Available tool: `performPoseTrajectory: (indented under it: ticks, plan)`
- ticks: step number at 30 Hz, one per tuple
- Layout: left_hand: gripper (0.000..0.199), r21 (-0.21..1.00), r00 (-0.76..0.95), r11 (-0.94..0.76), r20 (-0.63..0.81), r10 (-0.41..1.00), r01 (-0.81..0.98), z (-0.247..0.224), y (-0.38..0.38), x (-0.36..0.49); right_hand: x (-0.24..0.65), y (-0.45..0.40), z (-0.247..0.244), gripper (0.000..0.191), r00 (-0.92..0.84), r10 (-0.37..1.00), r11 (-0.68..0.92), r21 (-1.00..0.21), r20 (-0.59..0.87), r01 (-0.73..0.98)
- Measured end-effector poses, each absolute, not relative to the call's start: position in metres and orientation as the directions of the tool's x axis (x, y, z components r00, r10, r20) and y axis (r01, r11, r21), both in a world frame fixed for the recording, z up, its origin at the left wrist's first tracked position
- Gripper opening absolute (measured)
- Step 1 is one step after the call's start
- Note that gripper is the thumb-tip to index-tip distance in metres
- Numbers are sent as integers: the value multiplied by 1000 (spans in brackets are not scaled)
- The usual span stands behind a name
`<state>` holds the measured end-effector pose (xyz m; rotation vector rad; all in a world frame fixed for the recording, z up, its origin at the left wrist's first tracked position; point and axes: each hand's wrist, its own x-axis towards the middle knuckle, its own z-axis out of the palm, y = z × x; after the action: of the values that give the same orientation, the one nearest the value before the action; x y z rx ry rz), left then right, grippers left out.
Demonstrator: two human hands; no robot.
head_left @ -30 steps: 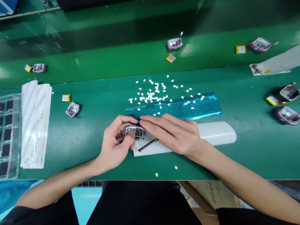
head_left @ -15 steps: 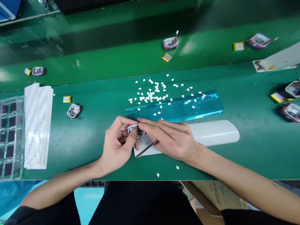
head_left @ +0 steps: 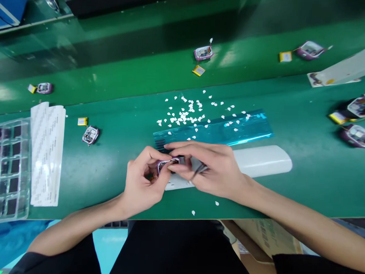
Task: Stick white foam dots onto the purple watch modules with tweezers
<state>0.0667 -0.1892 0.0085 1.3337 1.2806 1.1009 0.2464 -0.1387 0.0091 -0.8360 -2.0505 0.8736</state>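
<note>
My left hand [head_left: 146,177] is closed around a small purple-rimmed device casing [head_left: 162,165] with an open face and electronics inside. My right hand [head_left: 214,168] reaches in from the other side, its thumb and fingertips at the casing's right end. Tucked between the fingers of that hand is a thin dark tool, seemingly tweezers [head_left: 198,171]. Fingers hide much of the casing and the tool's tip. Under the hands lies a white backing sheet [head_left: 262,160], and behind it a shiny blue film strip [head_left: 251,125].
Many small white tabbed stickers [head_left: 183,118] are scattered behind the hands. A casing with battery [head_left: 90,135], white printed strips [head_left: 47,156] and a clear compartment tray [head_left: 9,171] are leftward. More casings [head_left: 356,136] sit at right; others [head_left: 203,53] stand on the green strip behind.
The right fingers have bent and drawn in onto the casing, and the dark tool has swung up into that hand. Casings on the strip behind have shifted slightly left.
</note>
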Motion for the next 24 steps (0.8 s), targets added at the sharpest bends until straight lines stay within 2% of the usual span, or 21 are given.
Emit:
performPoseTrajectory:
  ticks: [3,7,11,17,21,24]
  plan:
    - [9,971,99,-33,9,995,236,6,-190,65,246,-131,10,11,-536,802,427,-881,263,207]
    - [17,938,166,-94,39,985,334,7,-184,65,249,-126,11,17,-586,790,358,-912,182,198]
    - [11,919,244,-68,-31,969,389,23,-175,58,250,-127,11,18,-568,792,422,-873,225,243]
    - [8,840,213,-49,-80,974,541,35,-207,39,250,-126,8,38,-521,775,519,-830,358,203]
    - [15,788,171,-128,29,985,603,19,-241,41,253,-125,11,43,-570,744,575,-768,348,282]
    - [25,737,241,-261,137,961,623,7,-252,49,254,-125,12,48,-593,747,591,-710,302,383]
